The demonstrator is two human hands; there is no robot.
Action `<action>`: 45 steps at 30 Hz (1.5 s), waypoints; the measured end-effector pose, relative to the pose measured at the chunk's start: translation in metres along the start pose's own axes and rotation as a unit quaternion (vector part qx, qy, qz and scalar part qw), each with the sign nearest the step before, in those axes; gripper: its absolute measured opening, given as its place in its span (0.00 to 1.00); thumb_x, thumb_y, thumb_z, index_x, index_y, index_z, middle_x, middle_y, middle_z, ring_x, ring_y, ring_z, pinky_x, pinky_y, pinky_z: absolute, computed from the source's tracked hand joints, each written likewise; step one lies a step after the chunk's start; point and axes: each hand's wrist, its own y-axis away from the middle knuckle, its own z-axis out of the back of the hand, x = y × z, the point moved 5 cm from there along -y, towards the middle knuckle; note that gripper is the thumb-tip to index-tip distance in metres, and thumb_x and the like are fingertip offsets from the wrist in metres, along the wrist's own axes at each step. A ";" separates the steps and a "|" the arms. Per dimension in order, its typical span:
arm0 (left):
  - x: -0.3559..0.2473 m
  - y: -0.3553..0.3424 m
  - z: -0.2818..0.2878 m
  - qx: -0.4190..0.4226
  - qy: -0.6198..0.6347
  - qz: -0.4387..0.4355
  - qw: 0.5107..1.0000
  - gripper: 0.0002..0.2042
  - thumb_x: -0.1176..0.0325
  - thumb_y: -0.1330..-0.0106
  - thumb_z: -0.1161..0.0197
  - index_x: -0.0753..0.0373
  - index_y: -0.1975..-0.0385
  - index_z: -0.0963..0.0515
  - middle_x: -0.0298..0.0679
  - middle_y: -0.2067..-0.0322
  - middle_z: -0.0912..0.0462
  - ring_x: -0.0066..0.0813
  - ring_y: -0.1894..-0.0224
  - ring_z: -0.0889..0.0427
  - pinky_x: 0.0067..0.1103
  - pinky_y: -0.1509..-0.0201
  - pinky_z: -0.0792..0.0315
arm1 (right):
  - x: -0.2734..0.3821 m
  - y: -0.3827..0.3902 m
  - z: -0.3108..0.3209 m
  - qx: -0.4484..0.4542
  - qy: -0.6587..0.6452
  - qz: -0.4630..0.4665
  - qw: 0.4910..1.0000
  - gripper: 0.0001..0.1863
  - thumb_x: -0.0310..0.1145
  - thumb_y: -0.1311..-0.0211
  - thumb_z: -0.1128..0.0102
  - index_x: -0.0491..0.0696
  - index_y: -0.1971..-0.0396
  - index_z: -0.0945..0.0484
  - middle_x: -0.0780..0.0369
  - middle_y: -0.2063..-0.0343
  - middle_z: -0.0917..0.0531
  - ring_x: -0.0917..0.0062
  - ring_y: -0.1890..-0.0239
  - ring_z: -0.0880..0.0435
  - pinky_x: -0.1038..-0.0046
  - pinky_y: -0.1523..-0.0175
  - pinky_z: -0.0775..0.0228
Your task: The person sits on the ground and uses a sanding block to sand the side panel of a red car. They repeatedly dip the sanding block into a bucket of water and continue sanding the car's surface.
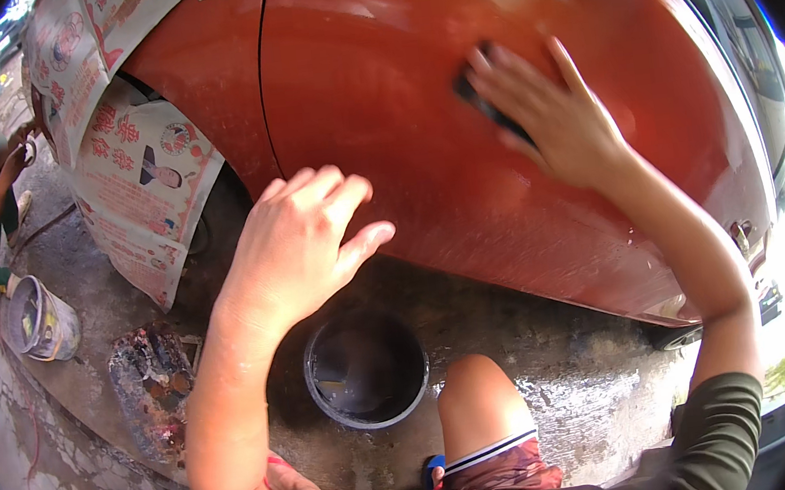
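Holding a dark block point(487, 109) against the orange car panel point(376, 84), the right hand point(551, 113), fingers closed over it, could lose it if that panel is slick (tilting might scratch, too); the left hand point(292, 241), fingers loosely parted, looks empty.

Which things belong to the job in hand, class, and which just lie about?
Job:
- dark block, under the right hand
- red car panel
- probably black bucket, paper sheets

Seemingly lying about:
- pale bucket
- stained board
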 end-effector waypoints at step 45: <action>0.083 -0.054 -0.161 -0.464 -0.095 0.094 0.876 0.54 0.23 0.32 0.50 0.64 0.20 0.46 0.62 0.22 0.51 0.69 0.19 0.58 0.63 0.21 0.64 | 0.028 -0.064 0.007 -0.042 -0.012 0.081 0.996 0.38 0.54 0.25 0.48 0.59 0.20 0.41 0.71 0.18 0.43 0.79 0.17 0.49 0.48 0.15 0.69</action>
